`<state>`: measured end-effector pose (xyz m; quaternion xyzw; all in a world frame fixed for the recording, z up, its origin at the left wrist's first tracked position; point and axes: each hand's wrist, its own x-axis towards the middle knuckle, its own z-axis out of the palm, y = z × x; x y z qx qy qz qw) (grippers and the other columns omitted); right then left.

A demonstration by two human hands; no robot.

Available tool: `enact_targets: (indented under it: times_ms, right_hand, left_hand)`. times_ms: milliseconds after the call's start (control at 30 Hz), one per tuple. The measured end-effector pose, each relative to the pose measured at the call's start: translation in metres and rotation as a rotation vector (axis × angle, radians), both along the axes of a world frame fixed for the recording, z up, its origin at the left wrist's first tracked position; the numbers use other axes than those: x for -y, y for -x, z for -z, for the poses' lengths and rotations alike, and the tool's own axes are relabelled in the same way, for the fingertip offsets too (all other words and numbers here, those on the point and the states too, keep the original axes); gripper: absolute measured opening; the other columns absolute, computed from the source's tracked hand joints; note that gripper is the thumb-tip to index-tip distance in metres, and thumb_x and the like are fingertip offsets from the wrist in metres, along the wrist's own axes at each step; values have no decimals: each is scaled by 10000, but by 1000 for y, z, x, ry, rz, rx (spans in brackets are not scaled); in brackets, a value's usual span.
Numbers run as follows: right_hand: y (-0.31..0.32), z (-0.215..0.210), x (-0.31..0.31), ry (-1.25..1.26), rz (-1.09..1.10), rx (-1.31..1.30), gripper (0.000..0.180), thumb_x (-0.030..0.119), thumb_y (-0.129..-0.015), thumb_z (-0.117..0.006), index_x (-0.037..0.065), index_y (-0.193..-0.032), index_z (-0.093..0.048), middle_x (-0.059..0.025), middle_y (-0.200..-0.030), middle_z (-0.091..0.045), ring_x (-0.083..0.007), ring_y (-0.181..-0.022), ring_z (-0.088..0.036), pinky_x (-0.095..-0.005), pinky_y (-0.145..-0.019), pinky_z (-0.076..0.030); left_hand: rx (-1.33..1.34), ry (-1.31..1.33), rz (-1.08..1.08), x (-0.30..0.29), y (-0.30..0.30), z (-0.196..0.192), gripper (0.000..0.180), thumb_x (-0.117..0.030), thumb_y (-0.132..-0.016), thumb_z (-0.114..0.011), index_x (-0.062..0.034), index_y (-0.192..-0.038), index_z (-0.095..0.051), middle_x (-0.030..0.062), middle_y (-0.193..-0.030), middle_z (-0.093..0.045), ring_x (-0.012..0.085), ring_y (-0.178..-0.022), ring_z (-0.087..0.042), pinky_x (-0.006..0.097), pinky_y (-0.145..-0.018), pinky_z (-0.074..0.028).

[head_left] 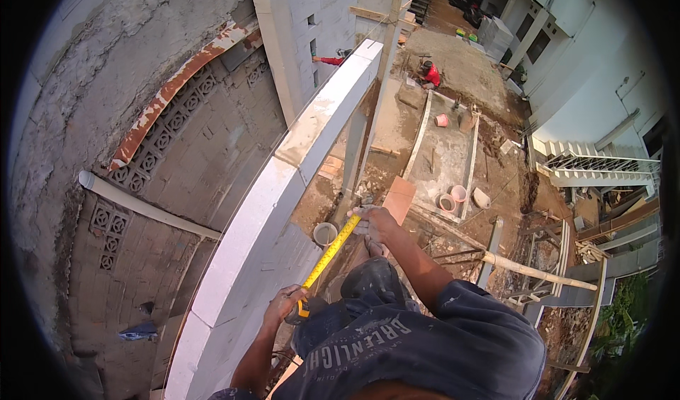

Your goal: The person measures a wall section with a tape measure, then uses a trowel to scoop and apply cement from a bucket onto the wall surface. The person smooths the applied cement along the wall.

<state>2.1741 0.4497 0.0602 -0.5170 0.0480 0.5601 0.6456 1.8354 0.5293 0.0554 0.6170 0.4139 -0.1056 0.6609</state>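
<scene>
Aslant between grips (pixel 283 303) (pixel 377 225): yellow tape (pixel 330 255)

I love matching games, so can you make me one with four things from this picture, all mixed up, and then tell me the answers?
Things:
1. tape blade
2. left hand
3. right hand
4. block wall

What fits:
A. holding the far end of the blade
B. white along the top
C. gripping the tape case
D. yellow and pulled out straight

Right pairs: 1-D, 2-C, 3-A, 4-B
</scene>
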Motion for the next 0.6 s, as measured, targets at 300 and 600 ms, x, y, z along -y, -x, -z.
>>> enact_targets:
  times_ms: [300,600]
  right_hand:
    - [-324,-7,-66,-120,314,150,238,231,-921,-572,47,-1074,-564,-93,-977,-648,-205,-893,-614,-380,-782,-520]
    - [-250,102,-33,10,-27,-25,519,377,-939,-504,61,-1339,-406,-177,-1193,-584,-283,-914,-616,-438,-818,-501]
  left_hand:
    - [-145,-112,69,-64,-124,-34,344,-329,-895,-528,-19,-843,-668,35,-741,-612,116,-708,-562,257,-675,-446]
    - [-138,-111,-110,-152,-310,-45,353,-327,-912,-510,-21,-815,-657,37,-659,-589,134,-565,-543,271,-567,-440]
